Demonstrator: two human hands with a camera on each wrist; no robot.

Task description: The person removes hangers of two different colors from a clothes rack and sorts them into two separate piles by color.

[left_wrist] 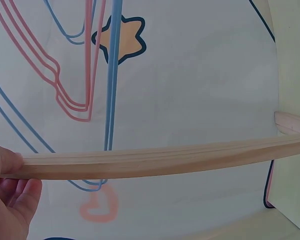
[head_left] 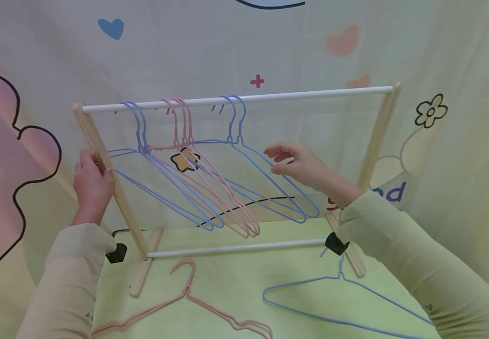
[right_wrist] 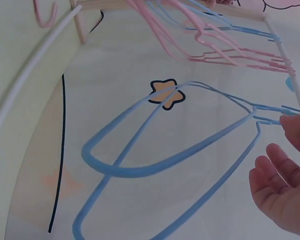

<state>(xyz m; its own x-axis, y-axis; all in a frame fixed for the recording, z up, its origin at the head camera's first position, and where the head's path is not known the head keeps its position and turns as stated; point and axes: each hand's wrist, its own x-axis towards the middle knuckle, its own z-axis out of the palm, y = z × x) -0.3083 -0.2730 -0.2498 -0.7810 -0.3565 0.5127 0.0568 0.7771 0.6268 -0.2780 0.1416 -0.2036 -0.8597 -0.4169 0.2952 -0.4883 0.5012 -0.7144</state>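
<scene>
My left hand [head_left: 93, 181] grips the left wooden post [head_left: 121, 202] of a hanger rack; in the left wrist view the thumb lies over the post [left_wrist: 155, 162] and the fingers under it. From the rack's white top bar [head_left: 312, 94] hang two blue hangers [head_left: 138, 132] at the left, several pink hangers [head_left: 185, 134] beside them, and two more blue hangers [head_left: 241, 117] near the middle. Holding nothing, my right hand [head_left: 297, 162] is raised beside the rightmost blue hanger, fingers loosely bent. The right wrist view shows this hand [right_wrist: 285, 185] close to the blue hangers' hooks.
On the green table lie a pink hanger [head_left: 188, 289] at front left and a blue hanger [head_left: 340, 274] at front right. A white lower bar [head_left: 236, 248] joins the rack's feet. Black fittings [head_left: 117, 253] sit near both feet. Behind hangs a printed cloth [head_left: 286, 52].
</scene>
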